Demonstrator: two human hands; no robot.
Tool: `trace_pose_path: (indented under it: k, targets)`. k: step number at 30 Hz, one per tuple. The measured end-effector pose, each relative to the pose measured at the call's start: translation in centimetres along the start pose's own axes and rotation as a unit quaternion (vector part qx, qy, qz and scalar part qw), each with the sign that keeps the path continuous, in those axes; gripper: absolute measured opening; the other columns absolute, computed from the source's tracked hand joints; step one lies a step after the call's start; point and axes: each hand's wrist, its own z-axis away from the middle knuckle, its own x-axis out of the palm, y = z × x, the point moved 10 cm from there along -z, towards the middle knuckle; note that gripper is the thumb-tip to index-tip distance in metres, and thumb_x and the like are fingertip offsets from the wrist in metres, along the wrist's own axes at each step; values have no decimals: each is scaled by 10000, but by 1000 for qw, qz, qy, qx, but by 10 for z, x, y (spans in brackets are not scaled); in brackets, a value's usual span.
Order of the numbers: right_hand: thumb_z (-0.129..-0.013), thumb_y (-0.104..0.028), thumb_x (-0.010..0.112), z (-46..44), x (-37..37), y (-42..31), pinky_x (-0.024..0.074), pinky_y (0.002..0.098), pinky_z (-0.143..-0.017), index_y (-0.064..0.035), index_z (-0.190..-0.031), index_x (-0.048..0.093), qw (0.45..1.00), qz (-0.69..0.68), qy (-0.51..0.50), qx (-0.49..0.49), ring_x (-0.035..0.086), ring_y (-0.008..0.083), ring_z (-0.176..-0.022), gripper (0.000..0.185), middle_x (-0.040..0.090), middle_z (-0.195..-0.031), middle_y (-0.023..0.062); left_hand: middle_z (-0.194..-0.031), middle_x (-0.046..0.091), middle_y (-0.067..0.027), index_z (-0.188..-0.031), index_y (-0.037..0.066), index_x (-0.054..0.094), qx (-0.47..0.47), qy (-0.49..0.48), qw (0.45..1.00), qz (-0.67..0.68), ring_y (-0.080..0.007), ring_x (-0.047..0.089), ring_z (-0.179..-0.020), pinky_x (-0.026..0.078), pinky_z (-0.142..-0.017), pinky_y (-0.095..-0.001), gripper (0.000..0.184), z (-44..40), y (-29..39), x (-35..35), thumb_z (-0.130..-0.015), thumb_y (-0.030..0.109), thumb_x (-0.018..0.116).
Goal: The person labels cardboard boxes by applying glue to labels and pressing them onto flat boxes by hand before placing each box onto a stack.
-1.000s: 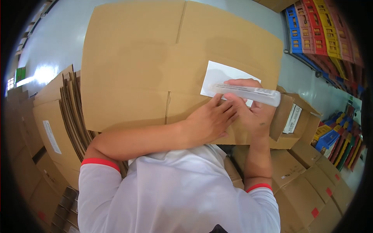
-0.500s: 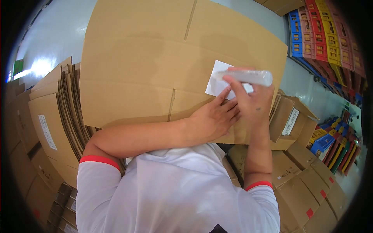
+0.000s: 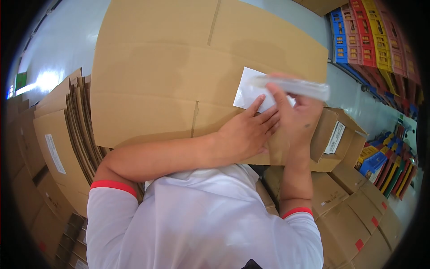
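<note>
A flat sheet of brown cardboard (image 3: 148,80) lies in front of me, with a small white paper (image 3: 245,85) on its right part. My left hand (image 3: 246,134) rests flat, its fingers stretched out and their tips on the paper's lower edge. In my right hand (image 3: 298,110) is a whitish, translucent pen-shaped tube (image 3: 309,88), held at a slant like a pen and smeared by motion. Its tip end is over the paper; whether it touches cannot be made out. My right hand partly covers the paper's right side.
Folded cardboard sheets (image 3: 51,130) stand upright at the left. An open carton (image 3: 324,134) with a label is at the right, above closed boxes (image 3: 345,219) at lower right. Stacked colored crates (image 3: 358,36) stand at upper right, with more crates (image 3: 380,166) below.
My right hand and the tube have shifted slightly right, and the tube's angle has changed. My left hand stays on the paper. The whole view has shifted a little.
</note>
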Motion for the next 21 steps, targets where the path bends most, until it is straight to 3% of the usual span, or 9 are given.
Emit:
trace_pose_path:
  k: [2, 7, 9, 11, 13, 16, 18, 21]
  targets:
    - [-882, -55, 834, -9, -23, 10, 594, 296, -764, 33, -977, 775, 992, -68, 100, 26, 729, 145, -847, 142, 783, -987, 95, -1567, 504, -127, -1508, 52, 549, -6, 21, 1000, -19, -318, 334, -1547, 185, -1267, -627, 706, -3, -1, -3, -1029, 570, 511]
    - [-895, -59, 825, -21, -9, 12, 606, 302, -752, 48, -969, 773, 997, -46, 64, 0, 732, 153, -835, 140, 783, -968, 105, -1481, 570, -88, -1421, 82, 625, -28, 63, 998, -13, -273, 415, -1485, 178, -1268, -661, 638, -9, -7, -17, -1006, 563, 557]
    - [-897, -62, 823, -21, -2, 12, 608, 305, -744, 50, -981, 773, 998, -40, 54, -8, 733, 151, -830, 148, 783, -959, 102, -1569, 501, -107, -1503, 83, 565, -21, -14, 1000, -9, -299, 336, -1547, 202, -1240, -684, 689, -12, -5, -5, -1024, 576, 522]
    - [-903, -62, 816, -21, 4, 11, 609, 304, -731, 51, -984, 774, 999, -34, 42, -8, 733, 150, -822, 145, 784, -943, 100, -1571, 498, -108, -1506, 83, 561, -18, -29, 999, -1, -296, 336, -1548, 206, -1239, -683, 686, -13, -6, -3, -1024, 570, 526]
    - [-904, -63, 817, -21, -3, 20, 605, 302, -730, 49, -987, 775, 998, -31, 52, -9, 731, 147, -816, 145, 784, -938, 102, -1574, 496, -109, -1509, 83, 558, -13, -43, 999, 8, -293, 335, -1549, 209, -1237, -683, 684, -13, -5, 2, -1025, 565, 530]
    - [-925, -80, 813, -12, -27, 34, 592, 286, -744, 58, -1034, 761, 996, -15, 80, 24, 721, 135, -823, 184, 772, -946, 96, -1549, 514, -88, -1497, 104, 557, -20, 25, 999, 0, -265, 373, -1518, 210, -1245, -679, 690, -13, -7, -7, -988, 570, 584]
    - [-945, -96, 808, -3, -48, 48, 584, 272, -759, 70, -1077, 747, 993, 2, 102, 61, 713, 126, -836, 221, 760, -958, 88, -1612, 452, -92, -1539, 109, 511, -35, 28, 999, -21, -257, 339, -1542, 221, -1236, -676, 731, -14, -8, -7, -984, 579, 588]
    - [-952, -98, 802, 13, -84, 60, 593, 265, -748, 80, -1081, 740, 988, 10, 149, 41, 714, 127, -810, 229, 759, -947, 93, -1653, 403, -96, -1567, 112, 477, -39, 13, 999, -23, -254, 309, -1562, 223, -1235, -666, 765, -17, -5, -7, -976, 581, 600]
